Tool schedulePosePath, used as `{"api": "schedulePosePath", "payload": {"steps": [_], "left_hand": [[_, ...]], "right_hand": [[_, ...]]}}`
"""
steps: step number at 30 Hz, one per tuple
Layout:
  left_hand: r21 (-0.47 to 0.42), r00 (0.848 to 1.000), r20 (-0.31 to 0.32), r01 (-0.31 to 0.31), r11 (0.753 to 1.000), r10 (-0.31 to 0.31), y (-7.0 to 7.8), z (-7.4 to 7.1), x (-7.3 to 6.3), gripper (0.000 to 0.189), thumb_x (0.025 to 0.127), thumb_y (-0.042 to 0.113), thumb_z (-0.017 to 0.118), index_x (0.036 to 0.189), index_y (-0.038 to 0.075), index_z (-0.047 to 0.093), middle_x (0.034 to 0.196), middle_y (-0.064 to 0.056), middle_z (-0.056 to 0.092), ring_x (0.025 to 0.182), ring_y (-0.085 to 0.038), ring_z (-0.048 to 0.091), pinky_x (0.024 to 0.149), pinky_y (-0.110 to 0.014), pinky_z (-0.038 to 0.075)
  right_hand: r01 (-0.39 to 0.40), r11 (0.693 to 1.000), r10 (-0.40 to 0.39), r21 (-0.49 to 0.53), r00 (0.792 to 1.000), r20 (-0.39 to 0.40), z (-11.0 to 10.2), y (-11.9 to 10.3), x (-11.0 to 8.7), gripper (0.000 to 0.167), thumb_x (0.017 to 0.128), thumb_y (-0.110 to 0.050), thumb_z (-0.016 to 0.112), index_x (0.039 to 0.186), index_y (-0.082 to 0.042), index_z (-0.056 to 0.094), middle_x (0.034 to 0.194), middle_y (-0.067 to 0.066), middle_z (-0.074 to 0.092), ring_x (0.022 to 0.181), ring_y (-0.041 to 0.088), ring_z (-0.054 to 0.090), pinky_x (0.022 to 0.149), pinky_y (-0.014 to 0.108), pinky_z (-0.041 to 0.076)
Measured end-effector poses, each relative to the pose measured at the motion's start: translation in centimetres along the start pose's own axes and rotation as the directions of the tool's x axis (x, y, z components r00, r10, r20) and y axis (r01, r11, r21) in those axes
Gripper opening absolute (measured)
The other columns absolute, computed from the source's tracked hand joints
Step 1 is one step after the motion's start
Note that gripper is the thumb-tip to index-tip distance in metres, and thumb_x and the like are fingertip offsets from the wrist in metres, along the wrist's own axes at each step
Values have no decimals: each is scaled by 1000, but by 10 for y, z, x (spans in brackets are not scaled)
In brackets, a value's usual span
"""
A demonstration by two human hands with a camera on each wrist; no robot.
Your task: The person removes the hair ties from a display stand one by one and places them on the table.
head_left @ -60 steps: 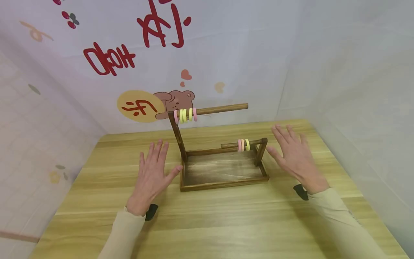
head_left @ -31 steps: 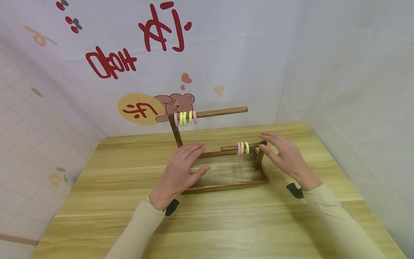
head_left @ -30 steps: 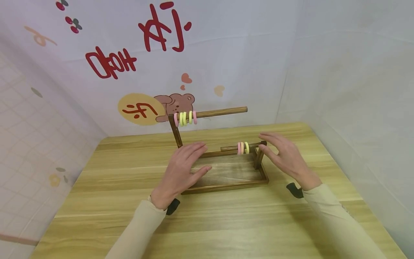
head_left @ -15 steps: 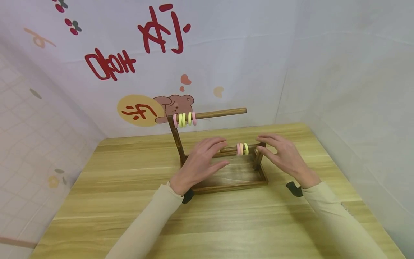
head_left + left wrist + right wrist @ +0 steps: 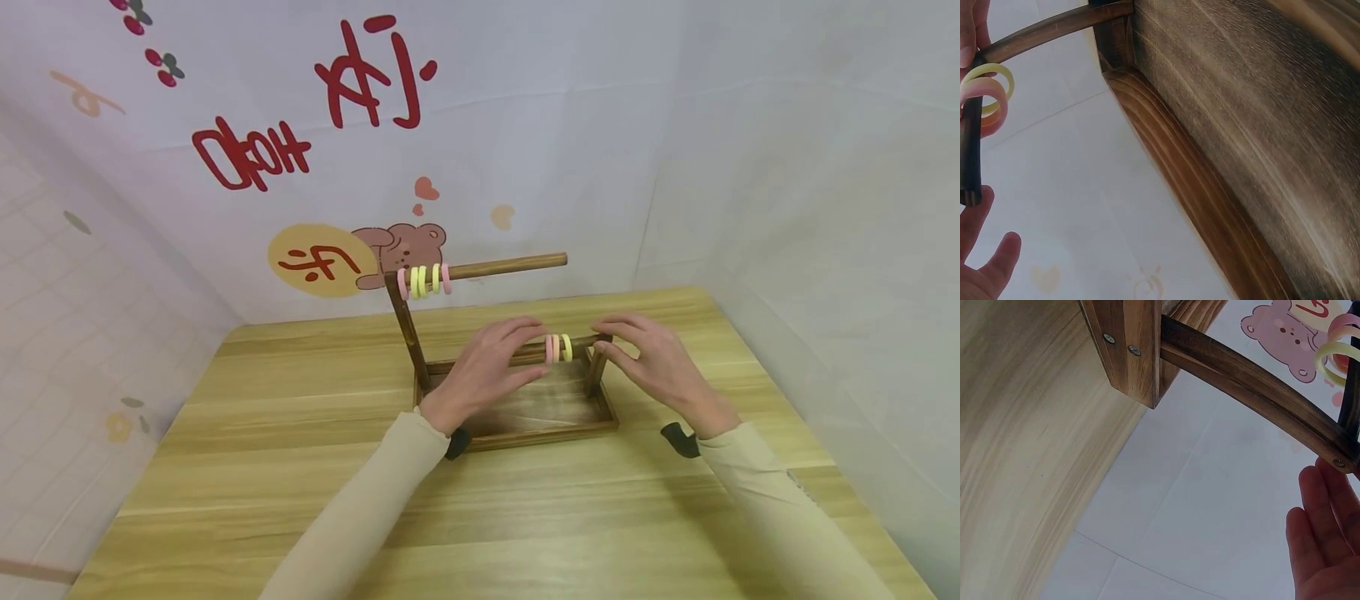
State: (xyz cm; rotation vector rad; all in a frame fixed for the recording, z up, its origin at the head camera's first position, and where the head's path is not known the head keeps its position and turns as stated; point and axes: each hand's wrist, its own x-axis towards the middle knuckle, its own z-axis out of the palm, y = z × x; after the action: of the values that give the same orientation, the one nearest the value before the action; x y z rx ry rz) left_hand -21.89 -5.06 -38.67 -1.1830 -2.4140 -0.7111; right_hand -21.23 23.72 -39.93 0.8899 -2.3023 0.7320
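A dark wooden rack (image 5: 525,437) with a tray base stands on the table, carrying two horizontal rods at different heights. My left hand (image 5: 487,367) reaches over the tray, its fingers and thumb spread apart about the free end of the lower rod (image 5: 971,153). Pink, orange and yellow rings (image 5: 567,347) hang on that rod, just beyond the left fingertips. At the rod's right end, my right hand (image 5: 656,362) holds the top of the short post (image 5: 1260,390) between thumb and fingers. Several pink and yellow rings (image 5: 423,281) hang near the post end of the upper rod (image 5: 517,265).
Pale wood covers the table (image 5: 270,442). A white cloth with red lettering and a printed bear (image 5: 411,250) hangs close behind the rack, and the cloth continues along both sides. The upper rod juts out above the lower one.
My left hand has moved from left of the rack rightward over the tray to the lower rod. My right hand has come leftward onto the short post. The rings have kept their places.
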Motion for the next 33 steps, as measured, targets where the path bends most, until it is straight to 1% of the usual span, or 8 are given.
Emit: {"api": "schedulePosePath", "payload": {"steps": [7, 11, 16, 19, 25, 30, 33], "left_hand": [[-27, 996, 66, 63, 998, -61, 2, 5, 7, 54, 94, 33, 80, 140, 11, 63, 144, -7, 62, 137, -25, 54, 118, -45, 38], [-12, 994, 75, 85, 996, -84, 3, 7, 9, 53, 94, 35, 79, 139, 10, 65, 141, -7, 65, 136, -27, 56, 117, -49, 38], [7, 997, 38, 74, 997, -74, 2, 11, 11, 50, 92, 33, 81, 133, 8, 69, 132, -8, 70, 127, -27, 63, 114, -49, 41], [19, 997, 21, 67, 998, -68, 2, 13, 11, 48, 91, 32, 81, 131, 8, 70, 129, -7, 72, 123, -25, 65, 113, -47, 43], [8, 997, 2, 74, 997, -74, 0, 14, 10, 46, 90, 29, 83, 129, 9, 71, 126, -6, 73, 121, -24, 66, 113, -45, 43], [24, 997, -12, 74, 997, -73, 0, 14, 9, 44, 92, 33, 80, 130, 12, 71, 125, -3, 74, 122, -22, 65, 115, -43, 41], [14, 997, -30, 67, 998, -66, 0, 14, 7, 43, 92, 33, 80, 129, 12, 72, 125, -3, 74, 122, -22, 65, 115, -41, 41]], "right_hand": [[8, 1000, -8, -12, 1000, -1, 0, -1, 1, 32, 85, 1, 83, 116, -2, 76, 112, 11, 74, 94, 29, 73, 70, 45, 58], [8, 1000, -8, -16, 1000, 1, 1, -1, 0, 30, 86, 0, 82, 115, -3, 76, 110, 11, 74, 92, 28, 73, 69, 44, 58], [10, 1000, -10, -14, 1000, 1, 1, 0, 0, 28, 86, 1, 82, 113, -2, 76, 109, 11, 74, 91, 28, 73, 69, 44, 58], [13, 1000, -13, -14, 1000, -1, 1, 0, 0, 28, 86, 1, 82, 113, -1, 77, 108, 10, 75, 91, 28, 73, 69, 44, 59], [14, 1000, -14, -11, 1000, -2, 1, 0, 0, 28, 86, 2, 82, 113, -2, 77, 107, 9, 75, 92, 27, 73, 70, 44, 59], [17, 1000, -17, -10, 1000, -6, 0, 0, 0, 28, 85, 2, 82, 112, -2, 77, 108, 10, 75, 93, 28, 74, 71, 44, 59], [14, 1000, -14, -9, 1000, -5, 0, 0, -1, 28, 86, 2, 82, 112, -3, 77, 108, 9, 75, 94, 28, 74, 73, 45, 59]]}}
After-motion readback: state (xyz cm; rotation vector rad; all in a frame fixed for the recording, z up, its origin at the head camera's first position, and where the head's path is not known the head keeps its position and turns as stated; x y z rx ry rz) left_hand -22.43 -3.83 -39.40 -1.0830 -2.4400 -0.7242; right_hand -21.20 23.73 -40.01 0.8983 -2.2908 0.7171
